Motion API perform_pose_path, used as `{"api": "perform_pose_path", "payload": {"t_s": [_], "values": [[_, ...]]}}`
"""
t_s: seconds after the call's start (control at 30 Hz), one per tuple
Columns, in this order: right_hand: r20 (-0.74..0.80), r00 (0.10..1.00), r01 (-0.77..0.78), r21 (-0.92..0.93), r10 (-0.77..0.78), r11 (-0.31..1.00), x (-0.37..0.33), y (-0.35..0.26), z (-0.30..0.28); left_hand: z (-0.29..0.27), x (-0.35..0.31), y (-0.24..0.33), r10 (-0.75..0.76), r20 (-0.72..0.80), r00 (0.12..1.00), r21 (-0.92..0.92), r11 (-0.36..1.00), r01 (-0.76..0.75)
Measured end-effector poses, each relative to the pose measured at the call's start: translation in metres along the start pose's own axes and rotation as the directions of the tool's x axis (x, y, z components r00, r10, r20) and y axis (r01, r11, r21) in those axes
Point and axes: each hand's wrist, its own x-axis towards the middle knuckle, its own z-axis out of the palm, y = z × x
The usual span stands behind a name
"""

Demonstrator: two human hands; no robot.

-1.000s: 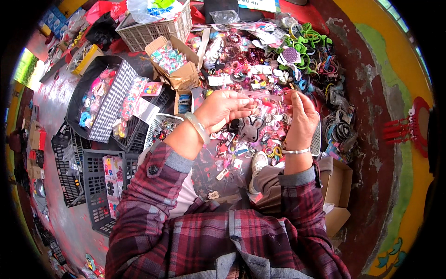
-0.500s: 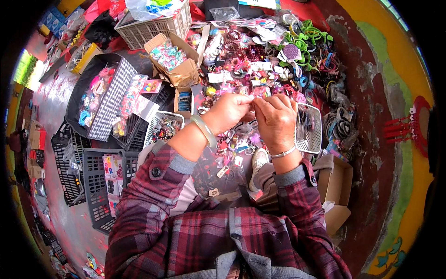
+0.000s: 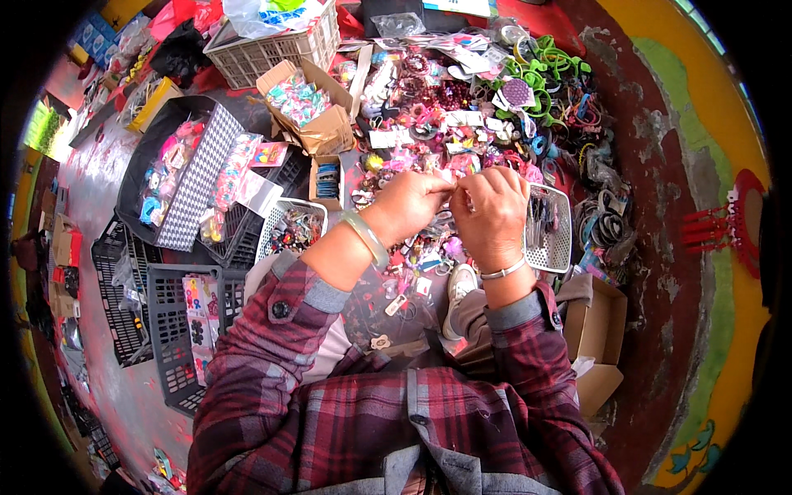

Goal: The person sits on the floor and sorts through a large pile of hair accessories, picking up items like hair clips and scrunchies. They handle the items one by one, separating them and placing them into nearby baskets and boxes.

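Observation:
My left hand (image 3: 406, 205) and my right hand (image 3: 492, 213) meet above a wide pile of hair accessories (image 3: 429, 140). Thumb and forefinger of the left are pinched together, touching or almost touching the curled fingers of the right. Whatever sits between the fingertips is too small and covered to make out. Just right of the right hand stands a white perforated basket (image 3: 563, 239) with dark thin pieces in it. Left of my left forearm another white basket (image 3: 268, 235) holds many small mixed-colour pieces.
Green hair bands (image 3: 544, 66) lie at the far right of the pile. An open carton (image 3: 330, 128) of wrapped pastel pieces stands far left of it, near a houndstooth-sided box (image 3: 198, 181). A grey plastic crate (image 3: 169, 330) is at left, an empty-looking cardboard box (image 3: 606, 322) at right.
The left hand has dropped slightly and its fingertips have shifted a little against the right hand. The right fingers have moved slightly. Everything around stays in place.

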Motion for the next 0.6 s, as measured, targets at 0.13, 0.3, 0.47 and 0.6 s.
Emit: {"api": "perform_pose_path", "payload": {"t_s": [0.13, 0.3, 0.47, 0.6], "values": [[-0.117, 0.977, -0.145, 0.25, 0.178, 0.957, 0.0, 0.019, 0.004, -0.006, 0.001, 0.005, -0.079, 0.015, 0.997, -0.116, 0.99, 0.08], [0.15, 0.676, -0.362, 0.92, 0.722, 0.148, -0.005, 0.048, -0.007, -0.023, 0.003, 0.011, -0.262, 0.105, 0.959, -0.516, 0.81, 0.278], [0.058, 0.636, -0.189, 0.979, 0.769, 0.082, -0.002, 0.067, -0.028, -0.047, 0.007, 0.002, -0.294, -0.05, 0.955, -0.571, 0.793, 0.214], [0.369, 0.88, -0.431, 0.885, 0.298, 0.177, 0.0, 0.056, -0.049, -0.068, 0.01, -0.003, -0.352, -0.244, 0.904, -0.609, 0.781, 0.139]]}}
